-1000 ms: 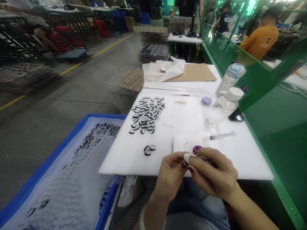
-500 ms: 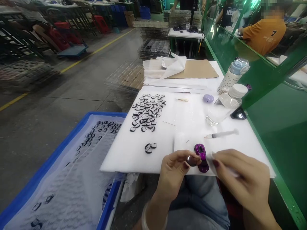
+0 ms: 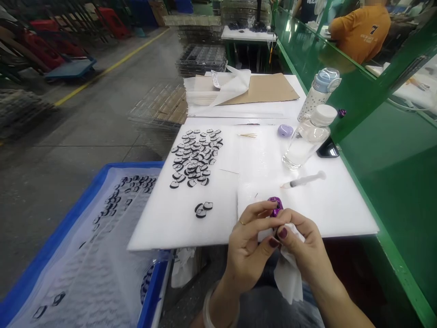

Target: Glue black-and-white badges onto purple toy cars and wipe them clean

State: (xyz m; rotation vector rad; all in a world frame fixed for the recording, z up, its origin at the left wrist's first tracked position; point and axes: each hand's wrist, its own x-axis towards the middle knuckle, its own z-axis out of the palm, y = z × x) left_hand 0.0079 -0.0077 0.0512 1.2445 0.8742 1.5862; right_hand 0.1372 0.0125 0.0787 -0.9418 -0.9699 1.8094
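Observation:
My left hand (image 3: 251, 241) pinches a small shiny purple toy-car-shaped part (image 3: 275, 205) at the near edge of the white foam board (image 3: 225, 214). My right hand (image 3: 302, 250) is closed on a white cloth (image 3: 288, 273) and presses it against the part; the cloth hangs down below my fingers. Just beyond my hands lie a syringe (image 3: 302, 181) and a clear bottle with a white cap (image 3: 308, 136). Two or three small black-and-white pieces (image 3: 202, 209) lie left of my hands, and a larger cluster of them (image 3: 194, 157) lies farther back.
A blue crate (image 3: 102, 182) lined with white wrap holds more black pieces at the left. A dotted water bottle (image 3: 319, 93), a lilac case (image 3: 285, 130), cardboard (image 3: 262, 89) and white sheets lie at the back. A green partition (image 3: 385, 159) runs along the right; a person in orange (image 3: 362, 32) sits behind it.
My hands parted, showing the purple part in my left hand, then came together again; my right hand now holds the white cloth against it. The view shifted slightly.

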